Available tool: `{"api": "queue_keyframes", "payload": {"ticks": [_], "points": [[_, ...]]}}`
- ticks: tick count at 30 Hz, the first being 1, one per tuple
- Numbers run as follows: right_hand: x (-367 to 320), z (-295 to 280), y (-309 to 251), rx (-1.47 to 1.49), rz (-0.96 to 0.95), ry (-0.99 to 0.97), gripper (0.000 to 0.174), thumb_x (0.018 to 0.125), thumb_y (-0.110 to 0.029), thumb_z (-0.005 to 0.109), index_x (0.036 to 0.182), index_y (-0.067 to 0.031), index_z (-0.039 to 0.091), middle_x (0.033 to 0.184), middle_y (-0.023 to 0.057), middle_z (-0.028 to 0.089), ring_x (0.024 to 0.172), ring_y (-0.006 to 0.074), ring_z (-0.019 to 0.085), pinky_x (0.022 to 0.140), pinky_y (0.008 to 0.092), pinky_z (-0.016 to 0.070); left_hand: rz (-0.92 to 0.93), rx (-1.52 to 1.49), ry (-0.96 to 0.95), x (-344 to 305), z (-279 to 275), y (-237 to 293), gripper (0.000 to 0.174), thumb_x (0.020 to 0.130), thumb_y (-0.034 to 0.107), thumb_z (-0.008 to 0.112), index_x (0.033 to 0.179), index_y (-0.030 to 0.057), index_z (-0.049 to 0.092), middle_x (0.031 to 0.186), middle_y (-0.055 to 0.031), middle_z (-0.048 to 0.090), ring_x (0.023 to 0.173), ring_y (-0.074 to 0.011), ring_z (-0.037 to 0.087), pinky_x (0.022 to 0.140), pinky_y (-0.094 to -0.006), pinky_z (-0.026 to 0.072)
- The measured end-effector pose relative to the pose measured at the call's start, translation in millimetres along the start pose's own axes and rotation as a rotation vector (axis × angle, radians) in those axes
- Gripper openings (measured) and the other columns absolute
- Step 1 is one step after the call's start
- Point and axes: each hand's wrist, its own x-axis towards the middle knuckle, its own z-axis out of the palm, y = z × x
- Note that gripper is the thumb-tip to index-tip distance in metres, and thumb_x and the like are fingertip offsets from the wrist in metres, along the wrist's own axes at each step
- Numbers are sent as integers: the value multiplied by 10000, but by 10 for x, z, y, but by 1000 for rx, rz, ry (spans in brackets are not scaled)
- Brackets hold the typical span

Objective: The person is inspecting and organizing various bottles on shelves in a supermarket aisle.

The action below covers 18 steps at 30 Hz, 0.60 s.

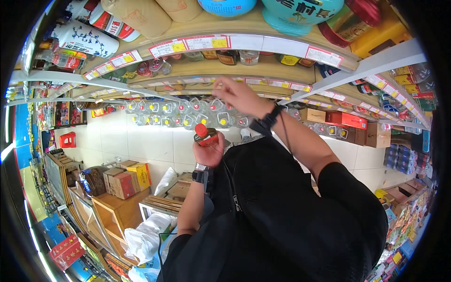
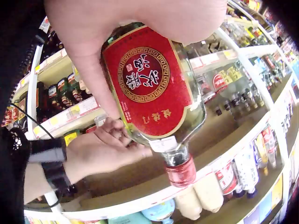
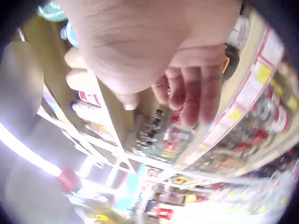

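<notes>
My left hand (image 1: 211, 153) grips a flat glass liquor bottle (image 1: 206, 137) with a red cap and a red label. In the left wrist view the bottle (image 2: 154, 84) has its label facing the camera, with a round patterned emblem and a small white sticker near the neck. My right hand (image 1: 240, 97) is raised beside the shelves with nothing in it. Its fingers (image 3: 190, 91) are loosely bent in the right wrist view. The same bottle's red cap (image 3: 68, 179) appears blurred at lower left there.
Shelves with price labels (image 1: 206, 43) hold wrapped jars (image 1: 141, 19), a turquoise jar (image 1: 298, 14) and rows of bottles. Big clear jugs (image 1: 188, 115) line the floor below. Behind on the left are cardboard boxes (image 1: 123, 182), a wooden cabinet (image 1: 105, 207) and white plastic bags (image 1: 145, 235).
</notes>
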Motion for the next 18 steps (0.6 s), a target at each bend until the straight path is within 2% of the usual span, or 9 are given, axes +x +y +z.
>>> {"api": "queue_keyframes", "payload": {"ticks": [1,2,4,5,7,8,13,14,18], "points": [[125,-11,211,-295,-37,194,306,967,-320,624,1166,-91,586,837,115,674,654,270,657,616,372,498,55,1,89,-40,-44,30,440,986,340,424,1244,12,563,1220,-163,628,1105,-326,619,1011,-465,515],[247,-18,429,-296,-31,195,306,967,-320,624,1166,-91,586,837,115,674,654,270,657,616,372,498,108,2,176,-68,-70,52,443,984,341,421,1231,6,571,1208,-168,634,1094,-324,621,1015,-470,513],[470,-55,706,-522,-180,358,315,945,-308,641,1193,-115,617,824,110,683,710,285,662,645,389,507,134,58,258,-166,98,44,440,983,336,422,1229,3,571,1194,-169,641,1095,-324,623,1018,-475,512],[545,-85,782,-522,-176,358,315,945,-308,641,1193,-115,617,824,110,683,710,285,662,645,389,507,164,118,337,-208,156,59,437,982,331,423,1226,0,571,1181,-170,648,1096,-323,625,1021,-481,511],[634,-104,817,-457,-28,384,308,927,-287,652,1189,-125,639,865,108,696,781,306,667,691,405,512,154,115,315,-287,50,152,432,982,321,428,1229,-3,569,1186,-172,649,1099,-322,627,1019,-481,515],[666,-117,839,-453,-19,377,308,927,-287,652,1189,-125,639,865,108,696,781,306,667,691,405,512,158,107,305,-332,-20,194,429,980,319,431,1229,-3,569,1190,-172,648,1104,-322,627,1016,-479,519],[709,-124,895,-300,-28,520,270,921,-250,638,1166,-139,660,922,113,707,825,333,671,731,403,519,199,49,319,-509,6,166,376,967,277,464,1187,-1,589,1137,-162,664,1072,-316,636,986,-464,543],[702,-122,908,-295,-25,528,270,921,-250,638,1166,-139,660,922,113,707,825,333,671,731,403,519,227,60,403,-522,46,140,325,938,245,524,1114,-10,619,1049,-153,658,997,-324,613,928,-414,573],[682,-76,973,-397,-70,584,312,915,-250,631,1209,-149,653,951,130,708,847,356,669,757,429,525,237,74,424,-506,75,143,321,938,241,522,1117,-8,618,1055,-154,658,1012,-322,610,927,-412,573]]}}
